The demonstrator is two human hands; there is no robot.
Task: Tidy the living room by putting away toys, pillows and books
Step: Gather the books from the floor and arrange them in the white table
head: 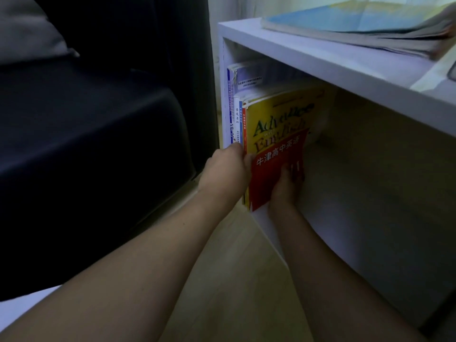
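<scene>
Dim light covered the room, with pale wood flooring [237,280] running down the lower middle of the frame. At the upper left lay a grey pillow [27,33] on a dark sofa [86,134], which filled the left half of the frame. Right of the sofa stood a white shelf unit [345,70], its open compartment facing the camera.

At the left end of that compartment a short row of books [235,112] stood upright against the side wall. The left hand [225,169], at centre frame, gripped the near edges of these, with fingers curled round the spines just left of a yellow and red textbook [278,141]. That textbook was the outermost of the row, upright but leaning slightly. The right hand [286,186] was pressed flat against its red lower cover, fingers straight and grasping nothing.

The rest of the compartment, to the right, appeared unoccupied. On top of the unit, at the upper right of the frame, lay a stack of papers [365,28] overhanging somewhat.

Assessment: with no support on its right, the textbook would likely tip into the open space once the pressing hand withdrew. The soft covers appeared liable to bend or slump. A careless withdrawal of the arms might also disturb the row.
</scene>
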